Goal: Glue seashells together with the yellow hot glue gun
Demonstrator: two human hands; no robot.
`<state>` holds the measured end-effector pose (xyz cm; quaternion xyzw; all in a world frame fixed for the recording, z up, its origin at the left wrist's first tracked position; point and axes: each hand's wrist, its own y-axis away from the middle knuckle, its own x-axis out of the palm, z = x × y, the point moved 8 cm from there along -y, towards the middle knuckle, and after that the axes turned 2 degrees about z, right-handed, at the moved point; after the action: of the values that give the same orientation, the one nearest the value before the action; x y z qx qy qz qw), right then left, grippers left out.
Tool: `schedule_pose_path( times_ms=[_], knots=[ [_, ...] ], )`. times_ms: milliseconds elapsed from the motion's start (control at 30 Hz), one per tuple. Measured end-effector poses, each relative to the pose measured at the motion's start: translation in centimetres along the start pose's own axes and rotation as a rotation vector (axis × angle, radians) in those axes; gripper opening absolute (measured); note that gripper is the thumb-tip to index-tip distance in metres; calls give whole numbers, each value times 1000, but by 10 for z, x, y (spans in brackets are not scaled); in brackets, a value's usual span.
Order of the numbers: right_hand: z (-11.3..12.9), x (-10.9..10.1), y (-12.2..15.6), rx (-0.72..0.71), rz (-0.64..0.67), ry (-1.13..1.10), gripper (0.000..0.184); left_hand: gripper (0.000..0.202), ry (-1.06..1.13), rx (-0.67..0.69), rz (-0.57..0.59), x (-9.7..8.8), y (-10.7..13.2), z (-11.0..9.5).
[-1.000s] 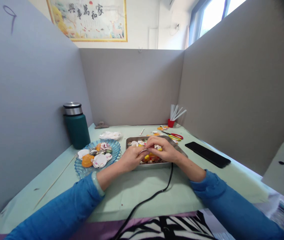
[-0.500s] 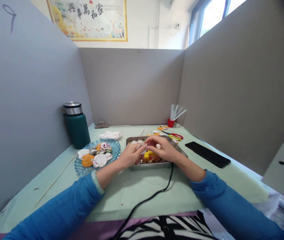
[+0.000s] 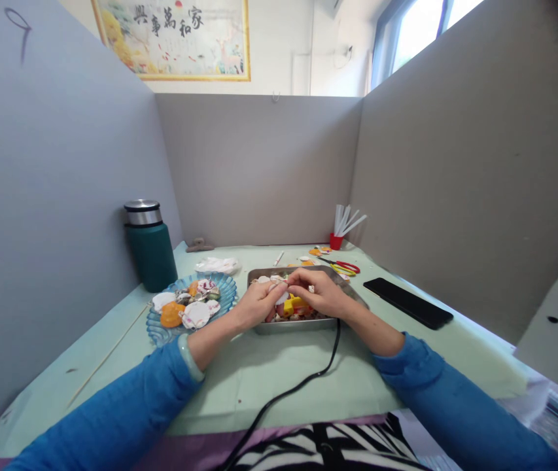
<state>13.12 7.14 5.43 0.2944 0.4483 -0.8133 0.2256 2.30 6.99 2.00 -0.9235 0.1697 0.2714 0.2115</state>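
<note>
Both hands meet over a steel tray (image 3: 259, 328) holding small shells and a yellow-and-red tool. My left hand (image 3: 255, 305) is curled, its fingertips pinched on a small pale piece at the tray's middle. My right hand (image 3: 318, 293) is also closed, its fingers pressed on the same small piece from the right. The piece is too small to name. A black cable (image 3: 288, 394) runs from under my right wrist toward me. A blue glass plate (image 3: 158, 332) of white and orange shells lies left of the tray.
A dark green flask (image 3: 150, 247) stands at the back left. A red cup of white sticks (image 3: 336, 240), red-and-yellow scissors (image 3: 345, 267) and a black phone (image 3: 407, 302) lie to the right. A thin wooden skewer (image 3: 106, 357) lies at the left. Grey partitions close three sides.
Both hands shifted a little toward the back of the tray and slightly lower, staying pinched together on the small piece. Nothing else moved.
</note>
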Motion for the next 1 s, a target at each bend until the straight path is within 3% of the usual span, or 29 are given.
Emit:
schedule_pose_path(
  times_ms=[1000],
  knots=[
    [0, 2, 1, -2, 19, 4, 18, 53, -46, 15, -9, 1, 0, 0]
  ],
)
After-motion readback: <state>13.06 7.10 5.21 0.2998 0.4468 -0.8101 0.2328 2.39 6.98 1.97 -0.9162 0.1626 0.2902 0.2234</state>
